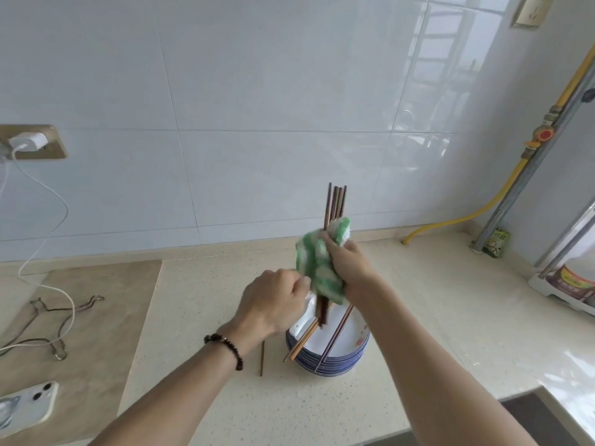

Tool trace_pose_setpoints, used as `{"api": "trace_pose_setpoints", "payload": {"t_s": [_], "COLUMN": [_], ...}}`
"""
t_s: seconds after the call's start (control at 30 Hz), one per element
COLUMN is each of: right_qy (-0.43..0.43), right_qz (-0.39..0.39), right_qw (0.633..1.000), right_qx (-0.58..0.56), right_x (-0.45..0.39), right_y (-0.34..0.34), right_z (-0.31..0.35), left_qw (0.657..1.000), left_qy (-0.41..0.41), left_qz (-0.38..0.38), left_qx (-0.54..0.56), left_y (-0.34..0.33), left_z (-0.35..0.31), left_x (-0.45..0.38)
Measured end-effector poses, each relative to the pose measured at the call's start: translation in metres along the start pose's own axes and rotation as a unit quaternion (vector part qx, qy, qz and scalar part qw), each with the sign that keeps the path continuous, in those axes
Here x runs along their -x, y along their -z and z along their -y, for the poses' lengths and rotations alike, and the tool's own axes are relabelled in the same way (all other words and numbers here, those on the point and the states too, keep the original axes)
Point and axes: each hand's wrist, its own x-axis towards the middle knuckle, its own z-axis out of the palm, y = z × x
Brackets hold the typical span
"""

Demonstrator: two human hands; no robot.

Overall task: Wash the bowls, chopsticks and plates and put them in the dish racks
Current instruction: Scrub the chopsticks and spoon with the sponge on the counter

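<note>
**Green-and-white cloth wrapped round a bundle of chopsticks**

Green and white checks mark the cloth [318, 262], which is clasped by the right hand [349, 268] around an upright bundle of dark brown chopsticks [337, 201]. The lower end of the bundle is gripped by the curled fingers of the left hand [273, 304], above a stack of white bowls with blue-striped sides [328, 358] standing on the speckled beige desk [199, 317]. Copper-coloured chopsticks [304, 341] are laid slanting across the top bowl's rim, and a single chopstick [262, 358] lies on the desk just left of the stack. Writing on the small green packet [495, 244] by the wall is too small to be read.
</note>
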Motion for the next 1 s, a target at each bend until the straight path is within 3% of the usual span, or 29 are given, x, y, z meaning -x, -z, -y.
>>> {"api": "trace_pose_setpoints", "payload": {"t_s": [0.03,0.07,0.13,0.17,0.2,0.3,0.37,0.53,0.67,0.87,1.0], "right_qy": [0.024,0.055,0.092,0.093,0.084,0.044,0.006,-0.029,-0.029,-0.011,-0.02], "right_qz": [0.025,0.057,0.146,0.187,0.22,0.292,0.328,0.352,0.318,0.365,0.304], "right_qw": [0.991,0.958,0.844,0.801,0.782,0.805,0.824,0.836,0.841,0.778,0.802], "right_qx": [0.129,0.276,0.508,0.562,0.577,0.515,0.462,0.42,0.437,0.511,0.514], "right_x": [0.0,0.0,0.005,0.008,0.011,0.017,0.021,0.024,0.027,0.026,0.023], "right_y": [0.012,0.02,0.026,0.025,0.025,0.024,0.029,0.047,0.077,0.029,0.057], "right_z": [-0.001,-0.004,-0.006,-0.005,-0.002,0.011,0.018,0.024,0.029,0.027,0.029], "left_qw": [0.998,0.991,0.963,0.952,0.948,0.95,0.958,0.96,0.965,0.952,0.972], "left_qy": [-0.003,-0.015,-0.067,-0.113,-0.152,-0.164,-0.139,-0.184,-0.15,-0.192,-0.113], "left_qz": [-0.026,-0.094,-0.203,-0.21,-0.172,0.04,0.103,0.068,0.024,0.036,0.026], "left_qx": [-0.054,-0.096,-0.165,-0.194,-0.222,-0.262,-0.228,-0.199,-0.216,-0.235,-0.206], "left_y": [0.008,0.017,0.032,0.037,0.041,0.048,0.047,0.042,0.068,0.033,0.048], "left_z": [0.007,0.014,0.028,0.033,0.034,0.023,0.02,0.021,0.051,0.009,0.046], "left_x": [0.002,0.0,-0.01,-0.017,-0.023,-0.027,-0.028,-0.02,-0.017,-0.01,-0.002]}}
